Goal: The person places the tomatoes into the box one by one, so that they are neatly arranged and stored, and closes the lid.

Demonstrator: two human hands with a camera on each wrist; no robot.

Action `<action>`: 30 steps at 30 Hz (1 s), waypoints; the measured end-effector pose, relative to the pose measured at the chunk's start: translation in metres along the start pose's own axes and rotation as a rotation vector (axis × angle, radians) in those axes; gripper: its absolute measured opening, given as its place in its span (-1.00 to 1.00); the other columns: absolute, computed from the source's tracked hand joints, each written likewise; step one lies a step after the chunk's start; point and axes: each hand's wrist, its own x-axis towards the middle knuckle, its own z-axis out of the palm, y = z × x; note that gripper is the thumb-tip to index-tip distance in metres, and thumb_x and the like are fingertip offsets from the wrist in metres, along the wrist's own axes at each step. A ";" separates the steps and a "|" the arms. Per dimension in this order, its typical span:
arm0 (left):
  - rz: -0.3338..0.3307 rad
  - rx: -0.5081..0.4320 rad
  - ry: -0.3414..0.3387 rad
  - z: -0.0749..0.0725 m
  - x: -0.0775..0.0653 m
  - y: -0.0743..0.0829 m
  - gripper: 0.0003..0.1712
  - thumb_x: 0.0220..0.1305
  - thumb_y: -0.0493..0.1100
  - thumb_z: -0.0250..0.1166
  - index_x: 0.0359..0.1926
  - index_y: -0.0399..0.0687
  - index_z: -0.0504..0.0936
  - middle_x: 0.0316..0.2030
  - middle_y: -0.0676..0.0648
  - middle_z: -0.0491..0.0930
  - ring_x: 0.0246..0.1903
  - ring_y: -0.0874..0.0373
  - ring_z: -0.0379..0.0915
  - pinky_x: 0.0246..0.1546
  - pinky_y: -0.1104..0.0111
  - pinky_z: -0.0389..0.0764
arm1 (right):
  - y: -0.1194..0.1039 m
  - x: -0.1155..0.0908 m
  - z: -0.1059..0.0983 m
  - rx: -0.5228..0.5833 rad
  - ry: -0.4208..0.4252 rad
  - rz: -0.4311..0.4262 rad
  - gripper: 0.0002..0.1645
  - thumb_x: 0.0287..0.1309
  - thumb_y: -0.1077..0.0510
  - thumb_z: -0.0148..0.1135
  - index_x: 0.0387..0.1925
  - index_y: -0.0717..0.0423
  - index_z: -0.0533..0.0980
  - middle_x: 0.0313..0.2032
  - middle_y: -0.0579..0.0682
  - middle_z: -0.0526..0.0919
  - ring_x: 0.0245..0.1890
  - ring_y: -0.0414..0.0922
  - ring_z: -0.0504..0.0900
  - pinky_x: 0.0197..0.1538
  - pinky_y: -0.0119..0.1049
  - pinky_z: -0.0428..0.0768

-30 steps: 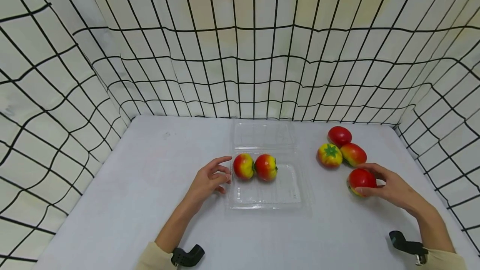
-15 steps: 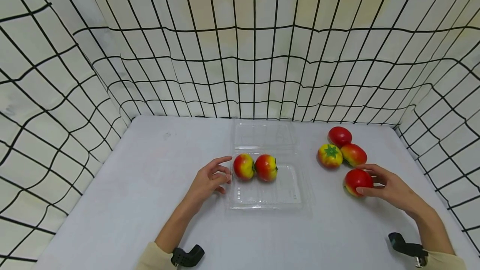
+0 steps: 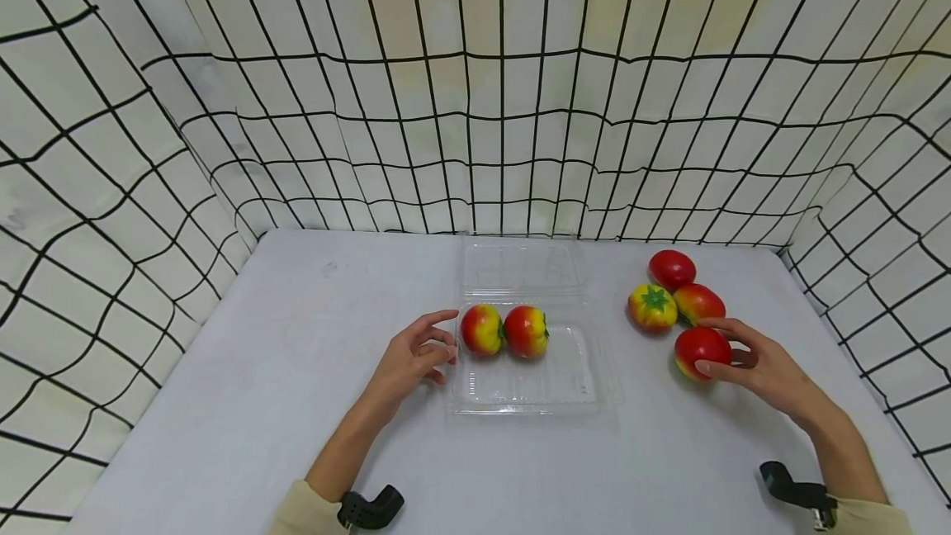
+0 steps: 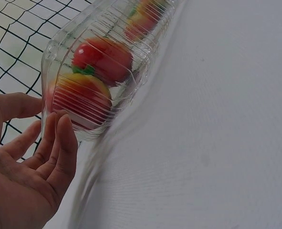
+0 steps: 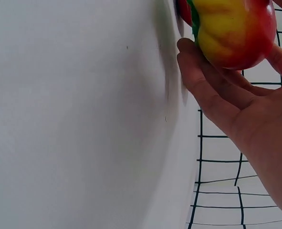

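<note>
At 4 o'clock (head view), glossy round fruit (image 3: 698, 346) is mostly red, w/ yellow side & green leaf (image 5: 194, 19). At 3 o'clock: plain-red oval fruit (image 3: 672, 270); red-yellow oval fruit (image 3: 702, 302); round yellow fruit (image 3: 652, 312) w/ red tints & green star on top. At 6 o'clock, 2 round red-yellow fruits (image 3: 481, 330) in colourless clear plastic box (image 3: 565, 374). Flat table (image 3: 297, 337) is white. At 12, black square-patterned mesh (image 3: 502, 56), off-white wall (image 3: 523, 23).

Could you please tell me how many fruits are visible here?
6: two fruits in the clear box, one fruit in the right hand, and three fruits grouped on the table behind the held one. None seems hidden.
</note>
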 end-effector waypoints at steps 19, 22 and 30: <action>0.002 -0.003 0.002 0.000 0.000 -0.001 -0.39 0.40 -0.23 0.31 0.44 0.06 0.46 -0.09 -0.13 0.60 -0.21 0.04 0.64 -0.31 0.38 0.75 | -0.021 0.004 0.008 0.049 0.089 -0.074 -0.03 0.29 0.03 0.42 0.57 0.09 0.14 0.47 0.36 0.21 0.34 0.36 0.34 -0.12 -0.55 0.63; 0.005 0.004 0.003 0.000 0.000 -0.001 -0.39 0.40 -0.23 0.32 0.44 0.06 0.46 -0.09 -0.14 0.61 -0.22 0.05 0.64 -0.31 0.39 0.75 | -0.022 0.005 0.010 0.060 0.097 -0.084 -0.04 0.29 0.05 0.42 0.57 0.10 0.14 0.47 0.37 0.20 0.34 0.37 0.33 -0.12 -0.55 0.64; 0.000 0.001 0.013 0.000 0.000 0.000 -0.39 0.40 -0.24 0.31 0.43 0.07 0.47 -0.10 -0.11 0.61 -0.23 0.07 0.64 -0.32 0.39 0.74 | -0.028 0.010 0.020 0.061 0.093 -0.078 0.00 0.25 0.06 0.45 0.57 0.10 0.13 0.44 0.35 0.24 0.29 0.30 0.39 -0.16 -0.50 0.67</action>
